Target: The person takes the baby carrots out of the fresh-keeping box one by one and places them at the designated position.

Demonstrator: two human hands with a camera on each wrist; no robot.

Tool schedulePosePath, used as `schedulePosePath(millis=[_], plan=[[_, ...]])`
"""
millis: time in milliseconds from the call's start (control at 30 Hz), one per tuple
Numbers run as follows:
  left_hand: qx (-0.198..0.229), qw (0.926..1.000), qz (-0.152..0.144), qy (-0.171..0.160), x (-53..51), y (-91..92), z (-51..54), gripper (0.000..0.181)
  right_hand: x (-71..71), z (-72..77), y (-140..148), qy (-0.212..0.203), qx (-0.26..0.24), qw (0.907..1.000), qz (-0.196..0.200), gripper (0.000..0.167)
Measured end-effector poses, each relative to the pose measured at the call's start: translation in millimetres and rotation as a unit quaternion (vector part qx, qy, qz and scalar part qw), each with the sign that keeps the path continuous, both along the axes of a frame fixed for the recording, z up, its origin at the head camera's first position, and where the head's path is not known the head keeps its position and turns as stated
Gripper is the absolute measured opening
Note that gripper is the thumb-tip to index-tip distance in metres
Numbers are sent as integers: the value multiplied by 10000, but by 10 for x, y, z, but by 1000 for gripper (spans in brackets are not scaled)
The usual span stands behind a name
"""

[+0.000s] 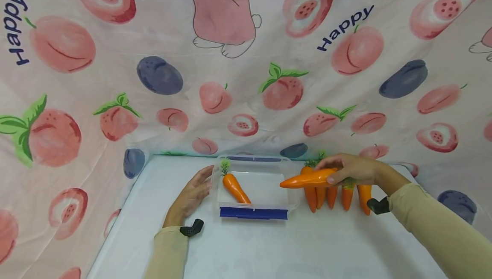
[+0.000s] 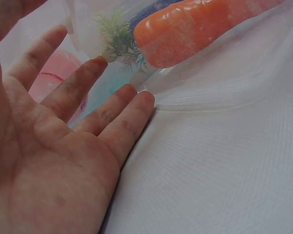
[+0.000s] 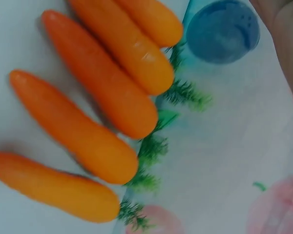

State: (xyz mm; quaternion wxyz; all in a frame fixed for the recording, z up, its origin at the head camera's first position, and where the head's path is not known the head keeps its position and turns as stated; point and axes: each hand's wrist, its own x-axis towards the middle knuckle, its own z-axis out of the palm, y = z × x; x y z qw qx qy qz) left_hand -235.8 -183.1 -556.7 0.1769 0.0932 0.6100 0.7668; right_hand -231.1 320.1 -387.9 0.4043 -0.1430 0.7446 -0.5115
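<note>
My right hand [image 1: 349, 170] grips an orange toy carrot [image 1: 303, 180] near its thick end, its tip over the right side of a clear plastic container [image 1: 265, 189]. Inside the container, one carrot [image 1: 235, 188] with a green leafy top lies at a slant on the left. The fingers of my left hand [image 1: 194, 193] are straight at the container's left wall; the left wrist view shows the palm [image 2: 53, 180] and spread fingers. Several more carrots [image 3: 73, 126] lie in a row under my right hand. The right wrist view catches only a bit of that hand.
The container has a dark blue latch [image 1: 253, 213] along its front. It stands on a white table [image 1: 269, 249] near the back edge. Behind hangs a pink cloth [image 1: 246, 78] printed with fruit. Each wrist wears a small black device [image 1: 192, 227].
</note>
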Motion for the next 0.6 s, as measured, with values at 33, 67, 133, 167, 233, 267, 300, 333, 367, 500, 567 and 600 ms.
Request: schedulePosePath(millis=[33,67,133,167,233,267,300,333,367,500,567,600], plan=[[-3,10000,14,-14,2,0,6,58,1,-16,36,-68,-88,9999,-10,39],[-15,10000,19,-20,4,0,9,58,2,-30,70,-145,-164,9997,-52,39],[-29,10000,12,-25,6,-1,13,58,8,-61,137,-228,-227,9994,-162,35],[-36,10000,8,-23,6,-2,13,58,12,-75,166,-246,-241,9992,-208,34],[-13,10000,-12,4,10,-1,16,59,22,-104,224,-266,-224,9989,-312,31],[-11,10000,-19,12,10,-1,15,59,29,-117,251,-270,-189,9988,-353,30],[-18,10000,-23,21,12,-1,16,59,34,-133,280,-255,-160,9989,-371,29],[-16,10000,-22,26,14,-1,17,59,37,-152,307,-273,-170,9988,-381,29],[-16,10000,-26,37,15,0,17,59,40,-173,333,-310,-193,9986,-383,29],[-14,10000,-30,48,15,0,19,59,56,-260,420,-434,-215,9984,-299,31],[-12,10000,-33,53,12,-1,19,59,71,-297,443,-476,-145,9984,-263,34],[-12,10000,-35,50,12,-2,20,59,79,-314,449,-474,-76,9985,-253,36]])
